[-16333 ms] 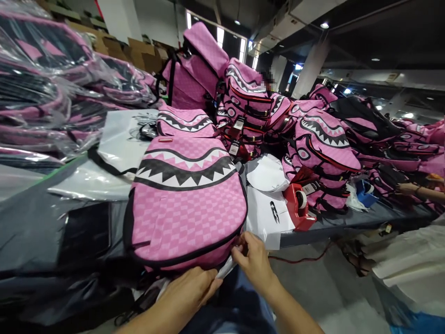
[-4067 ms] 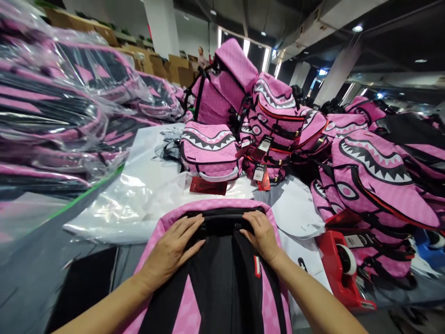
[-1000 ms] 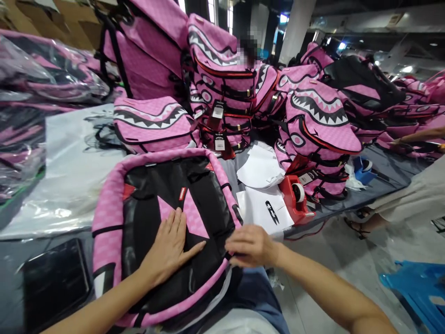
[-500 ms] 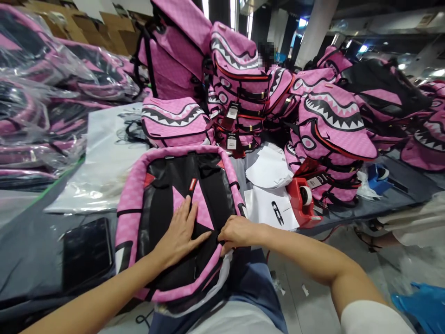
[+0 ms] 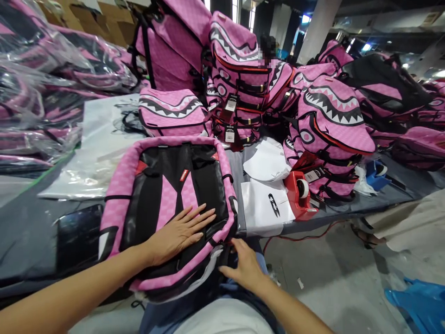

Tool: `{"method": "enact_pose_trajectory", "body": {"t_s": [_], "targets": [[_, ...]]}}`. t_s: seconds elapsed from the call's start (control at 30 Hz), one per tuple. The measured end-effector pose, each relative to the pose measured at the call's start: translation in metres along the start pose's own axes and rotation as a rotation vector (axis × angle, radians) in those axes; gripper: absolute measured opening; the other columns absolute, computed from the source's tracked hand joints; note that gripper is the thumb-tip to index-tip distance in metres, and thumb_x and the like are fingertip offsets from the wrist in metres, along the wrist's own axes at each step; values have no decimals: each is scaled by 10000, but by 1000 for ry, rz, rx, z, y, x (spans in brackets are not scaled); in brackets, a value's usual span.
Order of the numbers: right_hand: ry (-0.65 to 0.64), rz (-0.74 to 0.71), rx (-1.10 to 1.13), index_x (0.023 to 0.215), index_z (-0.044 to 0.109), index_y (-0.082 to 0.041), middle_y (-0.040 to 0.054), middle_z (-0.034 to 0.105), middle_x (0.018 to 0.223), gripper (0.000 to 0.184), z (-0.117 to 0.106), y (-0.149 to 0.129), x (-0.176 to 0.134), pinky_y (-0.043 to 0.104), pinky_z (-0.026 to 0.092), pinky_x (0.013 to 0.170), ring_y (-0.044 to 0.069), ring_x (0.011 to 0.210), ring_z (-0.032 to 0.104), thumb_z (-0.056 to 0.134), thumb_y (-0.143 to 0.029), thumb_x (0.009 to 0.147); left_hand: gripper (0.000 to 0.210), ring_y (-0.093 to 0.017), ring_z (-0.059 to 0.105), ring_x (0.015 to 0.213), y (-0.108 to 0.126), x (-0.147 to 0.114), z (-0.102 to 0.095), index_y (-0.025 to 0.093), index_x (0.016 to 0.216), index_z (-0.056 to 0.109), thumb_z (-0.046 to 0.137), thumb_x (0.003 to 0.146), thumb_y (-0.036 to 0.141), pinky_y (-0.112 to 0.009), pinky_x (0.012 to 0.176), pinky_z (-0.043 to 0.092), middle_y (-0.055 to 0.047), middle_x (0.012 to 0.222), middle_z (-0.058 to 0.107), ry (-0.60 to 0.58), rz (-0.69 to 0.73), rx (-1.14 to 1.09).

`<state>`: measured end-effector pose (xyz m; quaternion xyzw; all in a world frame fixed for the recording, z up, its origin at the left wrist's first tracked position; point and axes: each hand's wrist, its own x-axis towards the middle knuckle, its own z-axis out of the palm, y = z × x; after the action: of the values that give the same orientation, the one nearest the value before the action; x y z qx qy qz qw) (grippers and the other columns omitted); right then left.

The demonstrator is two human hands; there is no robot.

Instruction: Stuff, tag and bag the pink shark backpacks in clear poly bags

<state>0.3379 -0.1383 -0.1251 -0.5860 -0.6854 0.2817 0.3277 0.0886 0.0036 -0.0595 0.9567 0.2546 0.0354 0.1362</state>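
Note:
A pink and black backpack (image 5: 139,227) lies on the table in front of me, its black padded panel facing up and a small red label near the middle. My left hand (image 5: 179,232) rests flat on that panel, fingers spread. Beside the bag's lower right edge is my right hand (image 5: 245,264), thumb and fingers apart around a dark gap next to a black strap. Whether its fingertips touch the strap is hard to see. A whitish strip (image 5: 205,273), perhaps plastic, runs along the bag's near side.
Pink shark-mouth backpacks (image 5: 330,116) are stacked behind and to the right. Plastic-wrapped bags (image 5: 31,93) are piled at left. A red tape dispenser (image 5: 295,195) stands by white paper sheets (image 5: 267,204). A dark tablet-like object (image 5: 78,236) and clear plastic bags (image 5: 100,153) lie left.
My right hand has opened from a pinch at the bag's edge and moved down. My left hand has turned and shifted lower across the panel. The bag appears slightly further left.

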Motion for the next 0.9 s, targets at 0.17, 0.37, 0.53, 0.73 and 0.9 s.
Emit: {"method": "enact_pose_trajectory", "body": {"t_s": [0.17,0.37,0.53,0.73,0.9], "targets": [[153,239,125,767,619,-196,42,655,913,169,48,-5,1,315,530,793,214,883,652,737,-88,710,559,-227,207,1559,-6,-17,-3,390,1575,205,370,1046,459,-506,1282,132,45,1640,321,-14,0,-12],[-248,-60,123,984,664,-244,-16,736,895,174,-31,-13,-12,239,484,705,166,796,685,760,-304,852,537,-218,376,1496,-15,-31,-7,409,1551,296,362,1032,527,-436,1242,268,44,1600,394,96,38,1],[140,-71,-185,1011,696,-184,66,710,972,255,-106,13,38,308,481,805,209,896,642,771,-386,876,534,-222,367,1505,-12,-29,-8,360,1561,279,268,1057,536,-492,1244,233,16,1628,340,30,6,-20],[140,32,-364,738,672,-188,20,671,797,249,-112,59,68,307,395,775,189,822,599,748,-357,904,525,-238,436,1461,-7,-25,-19,411,1531,353,423,1019,501,-452,1205,356,34,1572,441,75,3,-29],[124,-23,-263,704,618,-186,0,619,750,309,-127,51,75,275,384,725,164,763,562,698,-391,921,477,-246,455,1454,53,2,-7,296,1478,517,507,1004,352,-457,1212,381,-27,1523,550,512,17,134]]}}
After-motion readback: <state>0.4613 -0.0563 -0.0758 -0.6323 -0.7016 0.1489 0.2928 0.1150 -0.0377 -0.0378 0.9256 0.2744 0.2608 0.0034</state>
